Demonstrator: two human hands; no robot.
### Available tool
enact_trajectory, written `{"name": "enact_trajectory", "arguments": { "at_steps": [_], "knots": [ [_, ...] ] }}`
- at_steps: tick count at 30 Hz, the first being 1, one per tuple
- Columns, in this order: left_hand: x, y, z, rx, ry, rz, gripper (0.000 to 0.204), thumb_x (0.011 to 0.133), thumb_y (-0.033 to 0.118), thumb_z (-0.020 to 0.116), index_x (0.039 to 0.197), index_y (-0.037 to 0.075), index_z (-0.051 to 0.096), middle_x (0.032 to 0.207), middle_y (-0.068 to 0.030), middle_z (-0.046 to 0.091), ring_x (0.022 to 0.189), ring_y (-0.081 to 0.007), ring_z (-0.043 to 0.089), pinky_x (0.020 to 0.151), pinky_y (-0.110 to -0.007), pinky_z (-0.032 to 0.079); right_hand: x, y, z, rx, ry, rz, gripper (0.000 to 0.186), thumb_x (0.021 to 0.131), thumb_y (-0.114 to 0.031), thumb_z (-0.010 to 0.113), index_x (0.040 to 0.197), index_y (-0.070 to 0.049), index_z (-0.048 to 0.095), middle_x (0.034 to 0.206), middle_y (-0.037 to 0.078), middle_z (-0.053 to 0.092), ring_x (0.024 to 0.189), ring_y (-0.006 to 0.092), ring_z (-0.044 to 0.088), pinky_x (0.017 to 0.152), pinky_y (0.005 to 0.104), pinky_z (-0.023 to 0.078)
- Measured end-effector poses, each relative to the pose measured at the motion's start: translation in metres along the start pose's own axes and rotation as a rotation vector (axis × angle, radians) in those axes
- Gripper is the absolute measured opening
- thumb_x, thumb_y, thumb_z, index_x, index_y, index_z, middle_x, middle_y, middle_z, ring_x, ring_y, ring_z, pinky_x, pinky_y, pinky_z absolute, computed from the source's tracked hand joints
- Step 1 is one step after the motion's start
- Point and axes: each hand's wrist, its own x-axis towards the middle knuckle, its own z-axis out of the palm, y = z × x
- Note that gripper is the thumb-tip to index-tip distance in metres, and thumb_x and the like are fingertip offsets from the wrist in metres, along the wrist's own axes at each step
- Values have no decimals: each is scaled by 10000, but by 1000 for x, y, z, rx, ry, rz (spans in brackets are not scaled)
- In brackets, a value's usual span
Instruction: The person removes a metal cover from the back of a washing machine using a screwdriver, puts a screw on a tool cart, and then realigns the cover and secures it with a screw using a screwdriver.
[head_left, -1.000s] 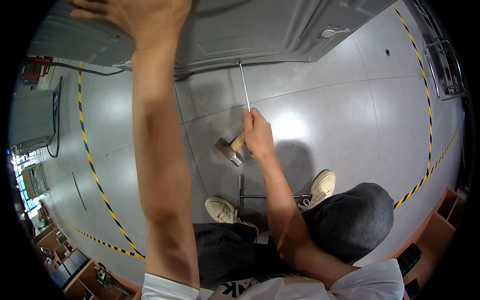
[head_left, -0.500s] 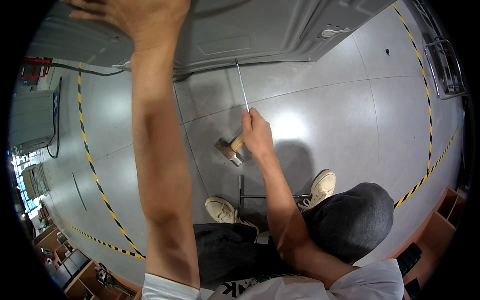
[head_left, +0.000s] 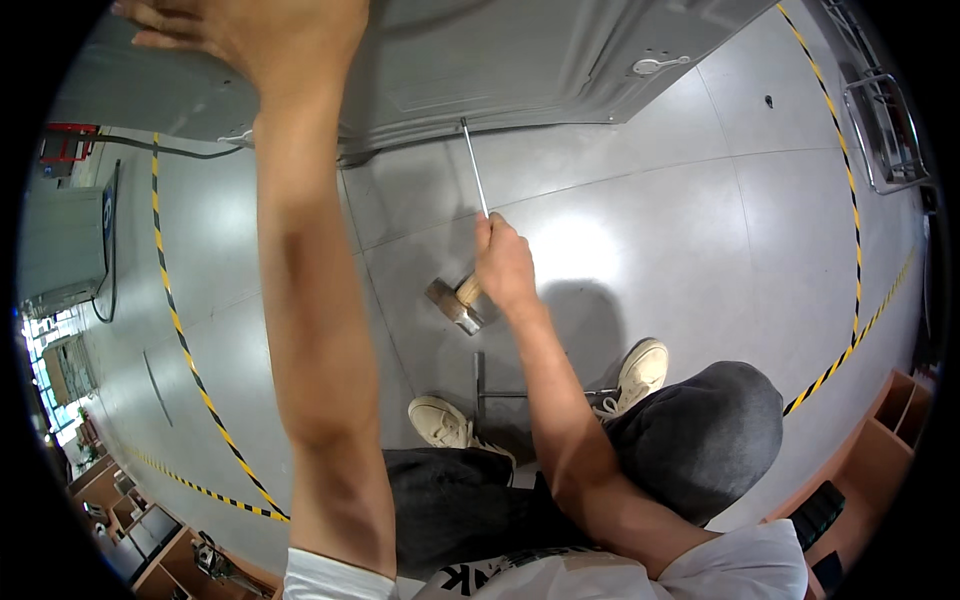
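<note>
My left hand (head_left: 260, 35) lies open on the grey metal panel (head_left: 450, 60) at the top, its fingers spread toward the left. My right hand (head_left: 505, 262) is closed on a tool with a long, thin steel shaft (head_left: 473, 165), like a screwdriver; its tip touches the panel's lower edge and its handle is hidden in my fingers. A hammer with a steel head (head_left: 454, 306) and wooden handle lies on the floor below, partly behind my right hand. A metal T-shaped bar (head_left: 480, 380) lies between my shoes.
Yellow-black tape lines (head_left: 183, 350) cross the floor on both sides. A dark cable (head_left: 190, 152) runs left of the panel. A green-grey cabinet (head_left: 70, 232) stands at far left, a chrome frame (head_left: 880, 130) at far right, and wooden compartment units (head_left: 870, 450) at the lower corners.
The tip of the thin tool has moved a little to the left along the panel edge, with my right hand following slightly. The whole view has shifted slightly.
</note>
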Motion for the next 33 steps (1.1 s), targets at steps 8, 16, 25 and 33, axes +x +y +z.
{"name": "enact_trajectory", "arguments": {
  "at_steps": [8, 16, 25, 33],
  "knots": [
    [3, -27, 12, -21, -143, -12, 1336, 576, 745, 704, 1475, 152, -87, 1451, -323, -103, 1343, -526, -131, 1037, -693, -9, -11, -6, 0, 21, 67, -37, 388, 981, -316, 389, 875, 18, 557, 799, 293, 605, 817, 498, 558, 729, 535, 441],
    [3, -22, 10, -8, -137, -45, 1309, 583, 734, 708, 1485, 177, -58, 1478, -263, -96, 1363, -495, -106, 1047, -684, 9, 1, 4, 7, 207, -92, 42, 440, 977, -376, 366, 963, 1, 591, 900, 279, 628, 903, 471, 574, 794, 526, 440],
    [-1, -30, 10, 13, -91, -63, 1296, 568, 800, 642, 1490, 101, 61, 1508, -210, -31, 1383, -461, -67, 1072, -648, 23, -32, 7, -1, 185, -40, 26, 495, 964, -463, 373, 910, -5, 554, 831, 268, 612, 841, 461, 575, 739, 511, 433],
    [-5, -23, 15, -20, -93, -44, 1272, 605, 768, 644, 1491, 115, 7, 1507, -226, -44, 1390, -443, -71, 1076, -640, 5, -70, -52, -93, 479, 195, -266, 292, 995, -279, 398, 923, -20, 511, 625, 74, 524, 542, 143, 524, 517, 300, 423]
  ]
}}
